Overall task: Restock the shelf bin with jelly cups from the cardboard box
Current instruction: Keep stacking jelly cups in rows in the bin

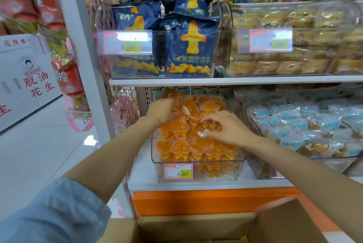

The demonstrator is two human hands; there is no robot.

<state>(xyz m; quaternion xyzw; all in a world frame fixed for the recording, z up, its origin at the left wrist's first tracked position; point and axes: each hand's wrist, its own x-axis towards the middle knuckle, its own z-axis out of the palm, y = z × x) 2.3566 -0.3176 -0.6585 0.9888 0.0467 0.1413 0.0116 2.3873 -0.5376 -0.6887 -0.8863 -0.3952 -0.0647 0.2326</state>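
Observation:
A clear shelf bin (196,161) with an 8.60 price tag stands on the lower shelf, heaped with orange heart-shaped jelly cups (182,146). My left hand (163,111) reaches into the bin's back left, its fingers curled round a few cups. Over the middle of the pile, my right hand (225,129) pinches cups between curled fingers and thumb. The open cardboard box (196,227) sits below at the bottom edge, one flap raised on the right; a bit of orange shows inside it.
The upper shelf (216,80) hangs close above the bin, carrying a bin of blue biscuit bags (188,46) and one of wrapped cakes (284,56). Pale blue packets (304,125) fill the bin to the right. A white shelf post (88,66) and tiled floor lie left.

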